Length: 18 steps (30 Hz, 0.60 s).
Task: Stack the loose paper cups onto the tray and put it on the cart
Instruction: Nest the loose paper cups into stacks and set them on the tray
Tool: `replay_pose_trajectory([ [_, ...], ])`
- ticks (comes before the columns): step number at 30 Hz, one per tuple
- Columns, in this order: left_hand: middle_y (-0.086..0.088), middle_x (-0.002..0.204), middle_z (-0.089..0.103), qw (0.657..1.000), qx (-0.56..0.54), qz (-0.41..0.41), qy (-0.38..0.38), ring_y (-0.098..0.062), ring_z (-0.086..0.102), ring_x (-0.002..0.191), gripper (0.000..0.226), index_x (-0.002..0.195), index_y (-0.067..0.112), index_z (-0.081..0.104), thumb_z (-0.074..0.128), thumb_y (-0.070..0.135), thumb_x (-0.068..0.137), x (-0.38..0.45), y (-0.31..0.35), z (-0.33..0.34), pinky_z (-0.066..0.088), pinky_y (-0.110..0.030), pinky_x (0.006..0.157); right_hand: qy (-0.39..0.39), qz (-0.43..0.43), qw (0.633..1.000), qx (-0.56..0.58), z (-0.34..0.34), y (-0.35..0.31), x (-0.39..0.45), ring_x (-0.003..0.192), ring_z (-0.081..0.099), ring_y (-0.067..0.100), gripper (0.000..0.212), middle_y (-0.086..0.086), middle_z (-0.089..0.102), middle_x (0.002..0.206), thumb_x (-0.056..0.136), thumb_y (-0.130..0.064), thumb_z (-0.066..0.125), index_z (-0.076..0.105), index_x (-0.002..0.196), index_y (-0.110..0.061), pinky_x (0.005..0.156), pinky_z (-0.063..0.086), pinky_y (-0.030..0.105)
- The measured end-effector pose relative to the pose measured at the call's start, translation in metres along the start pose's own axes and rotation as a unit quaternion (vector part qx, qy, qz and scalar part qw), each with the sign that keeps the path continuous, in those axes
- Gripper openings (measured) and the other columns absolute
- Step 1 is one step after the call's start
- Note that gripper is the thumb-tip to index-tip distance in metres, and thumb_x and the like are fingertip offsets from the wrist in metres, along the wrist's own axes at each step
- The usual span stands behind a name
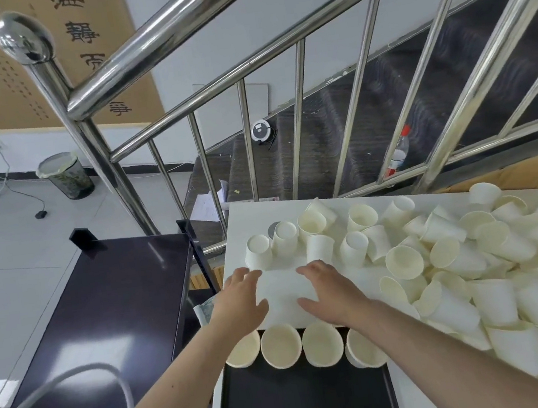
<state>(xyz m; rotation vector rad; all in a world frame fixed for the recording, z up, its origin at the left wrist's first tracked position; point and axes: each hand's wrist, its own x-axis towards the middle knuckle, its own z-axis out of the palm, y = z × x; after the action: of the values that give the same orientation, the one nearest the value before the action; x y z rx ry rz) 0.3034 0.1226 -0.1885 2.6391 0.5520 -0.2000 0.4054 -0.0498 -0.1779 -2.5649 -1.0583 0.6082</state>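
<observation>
Four paper cups point(281, 346) stand upright along black tray point(304, 404).

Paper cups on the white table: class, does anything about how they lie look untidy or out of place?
Yes. On the right of the white table a heap of paper cups lies tipped on its sides and jumbled. By contrast, four cups stand upright in a row along the far edge of the black tray.
</observation>
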Motion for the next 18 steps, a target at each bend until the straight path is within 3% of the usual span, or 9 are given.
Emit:
replay_pose_trajectory([
  [8,-0.006,0.156,0.011,0.999,0.046,0.004,0.004,-0.028,0.018,0.142,0.059,0.145,0.023,0.026,0.05,0.021,0.091,0.06,0.017,0.002,0.042,-0.038,0.099,-0.003,0.051,0.999,-0.001,-0.002,0.025,0.02,0.133,0.033,0.016,0.061,-0.002,0.031,0.146,0.094,-0.037,0.053,0.029,0.148,-0.02,0.102,0.04,0.031],
  [14,-0.007,0.158,-0.004,0.999,0.037,-0.025,-0.009,-0.031,0.002,0.146,0.073,0.149,0.027,0.014,0.051,0.011,0.088,0.101,0.017,0.007,0.039,-0.039,0.105,0.001,0.065,0.998,0.002,-0.006,0.038,0.037,0.131,0.035,0.017,0.059,-0.003,0.033,0.144,0.094,-0.035,0.053,0.03,0.147,-0.021,0.101,0.041,0.031],
  [16,-0.006,0.158,-0.005,0.998,0.031,-0.04,-0.021,-0.032,0.002,0.146,0.074,0.149,0.03,0.012,0.049,0.009,0.089,0.109,0.012,0.011,0.04,-0.04,0.104,0.002,0.066,0.998,0.006,-0.006,0.04,0.043,0.13,0.035,0.016,0.06,-0.003,0.033,0.144,0.094,-0.035,0.053,0.03,0.147,-0.021,0.101,0.041,0.031],
  [18,-0.006,0.157,0.004,0.998,0.016,-0.05,-0.031,-0.032,0.015,0.143,0.071,0.148,0.032,0.015,0.048,0.008,0.089,0.116,0.007,0.014,0.041,-0.042,0.104,0.002,0.062,0.998,0.01,-0.005,0.041,0.05,0.131,0.034,0.016,0.06,-0.004,0.032,0.145,0.094,-0.035,0.053,0.03,0.148,-0.021,0.101,0.041,0.031],
])
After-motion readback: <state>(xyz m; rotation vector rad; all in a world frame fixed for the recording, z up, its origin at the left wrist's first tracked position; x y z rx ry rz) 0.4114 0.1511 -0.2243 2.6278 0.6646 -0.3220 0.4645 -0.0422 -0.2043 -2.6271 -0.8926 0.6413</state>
